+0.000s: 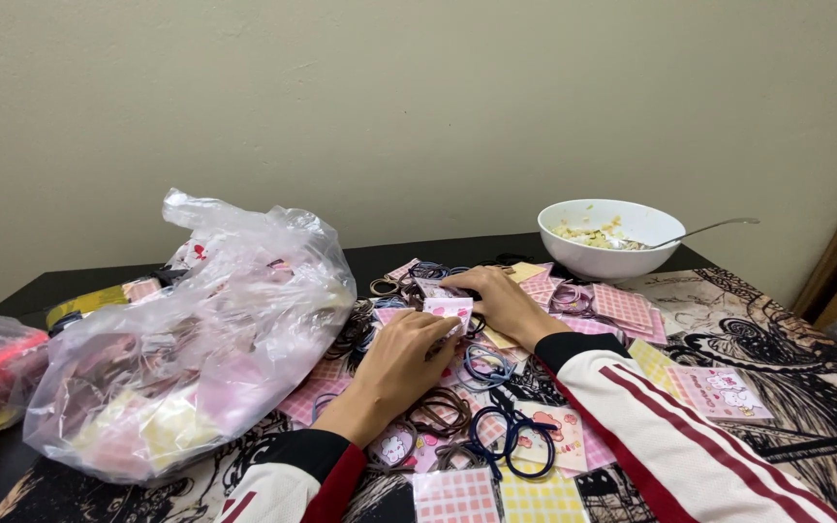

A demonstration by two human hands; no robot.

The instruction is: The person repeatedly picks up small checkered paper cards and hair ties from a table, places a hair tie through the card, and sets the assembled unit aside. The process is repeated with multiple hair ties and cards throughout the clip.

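A: Looking down from the head camera, what are the hands on?

B: Take the white round ceramic bowl [610, 237] as the landmark. Both hands work in front of it and to its left, over a heap of small things on the patterned black-and-cream table cover [777, 387]. The left hand [407, 356] has its fingers curled down onto a small pink-and-white paper card with a cartoon print [449, 311], pinching its near edge. The right hand [496, 295] lies just beyond, closer to the bowl, palm down with fingers bent over the pile; I cannot tell whether it grips anything

A: So where is that card?

B: Left of the bowl and nearer the person, between the two hands, touching the left fingertips. Around it lie more pink checked and yellow checked paper cards [622, 305], some reaching right up beside the bowl

A: And the loops?

B: Brown elastic hair ties [438, 409] and dark blue elastic hair ties [511, 436] are scattered over the cards, well in front of the bowl, near the left wrist

A: Anything else?

B: A metal spoon [704, 230] rests in the bowl, its handle pointing right, with pale food inside. Far left of the bowl sits a large crumpled clear plastic bag [186, 339] holding pink and yellow packets. The sleeves are white with dark red stripes and black cuffs
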